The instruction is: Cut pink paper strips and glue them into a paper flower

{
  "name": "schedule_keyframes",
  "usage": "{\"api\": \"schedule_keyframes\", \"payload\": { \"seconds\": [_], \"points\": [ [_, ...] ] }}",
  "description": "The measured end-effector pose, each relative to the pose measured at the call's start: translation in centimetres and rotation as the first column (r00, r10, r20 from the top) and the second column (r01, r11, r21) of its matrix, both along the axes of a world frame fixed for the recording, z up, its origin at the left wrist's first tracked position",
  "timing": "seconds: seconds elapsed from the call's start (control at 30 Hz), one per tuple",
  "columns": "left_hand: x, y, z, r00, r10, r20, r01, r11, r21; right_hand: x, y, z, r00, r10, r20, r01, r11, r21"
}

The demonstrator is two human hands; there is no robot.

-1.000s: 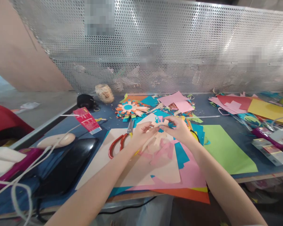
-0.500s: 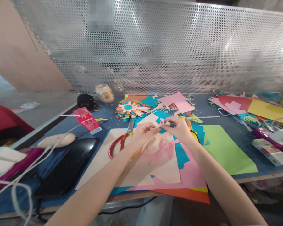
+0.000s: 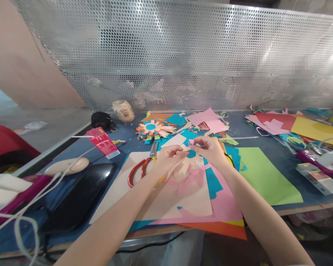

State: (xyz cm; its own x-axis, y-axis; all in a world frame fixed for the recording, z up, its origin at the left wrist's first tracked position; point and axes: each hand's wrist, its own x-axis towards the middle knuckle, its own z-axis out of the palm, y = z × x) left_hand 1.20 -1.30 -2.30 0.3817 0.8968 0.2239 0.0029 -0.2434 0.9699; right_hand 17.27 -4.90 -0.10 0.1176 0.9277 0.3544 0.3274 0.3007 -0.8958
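Both hands meet over the papers in the middle of the table. My left hand (image 3: 170,157) pinches the left side of a paper flower (image 3: 193,153) with a blue centre and cream strips around it. My right hand (image 3: 209,148) has its fingers closed on the flower's far right edge, near a small pink bit. Fingers partly hide the flower. Beneath it lie curled pink paper strips (image 3: 187,181) on a cream sheet (image 3: 161,205). Red-handled scissors (image 3: 142,167) rest beside my left hand. Behind them sits a finished-looking layered paper flower (image 3: 151,127) in blue, cream and orange.
A dark phone (image 3: 80,195), a computer mouse (image 3: 67,166) and white cables (image 3: 24,218) lie at the left. A green sheet (image 3: 266,177) is at the right, with piled coloured paper (image 3: 316,129) beyond. A perforated metal panel (image 3: 199,55) closes off the back.
The fingers have shifted slightly around the paper flower, which has turned or tilted a little. Both hands stay in nearly the same place.
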Motion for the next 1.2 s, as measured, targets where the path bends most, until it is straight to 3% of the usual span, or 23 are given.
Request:
{"api": "schedule_keyframes", "payload": {
  "seconds": [0.47,0.6,0.7,0.8,0.93,1.2],
  "points": [
    [0.16,-0.05,0.14,0.999,-0.016,0.038,0.019,0.996,-0.088,0.18,0.16,-0.03,0.999,-0.025,0.043,0.023,0.999,0.04],
    [0.24,-0.17,0.33,0.995,0.043,0.089,-0.032,0.993,-0.115,0.29,0.02,0.32,1.0,-0.009,-0.022,0.009,0.999,0.037],
    [0.26,-0.17,0.36,0.981,0.116,0.156,-0.094,0.985,-0.143,0.38,0.12,0.09,0.998,0.018,0.057,-0.015,0.998,-0.056],
    [0.36,0.04,0.32,0.951,0.166,0.26,-0.108,0.969,-0.223,0.41,0.31,-0.42,0.993,0.075,0.088,-0.063,0.989,-0.135],
    [0.61,0.34,0.51,0.883,0.266,0.388,-0.114,0.921,-0.373,0.4,0.44,-0.64,0.991,0.132,-0.02,-0.134,0.978,-0.162],
    [0.89,0.42,0.63,0.873,0.338,0.351,-0.188,0.898,-0.397,0.34,0.44,-0.37,0.986,0.142,-0.092,-0.156,0.975,-0.159]
  ]
}}
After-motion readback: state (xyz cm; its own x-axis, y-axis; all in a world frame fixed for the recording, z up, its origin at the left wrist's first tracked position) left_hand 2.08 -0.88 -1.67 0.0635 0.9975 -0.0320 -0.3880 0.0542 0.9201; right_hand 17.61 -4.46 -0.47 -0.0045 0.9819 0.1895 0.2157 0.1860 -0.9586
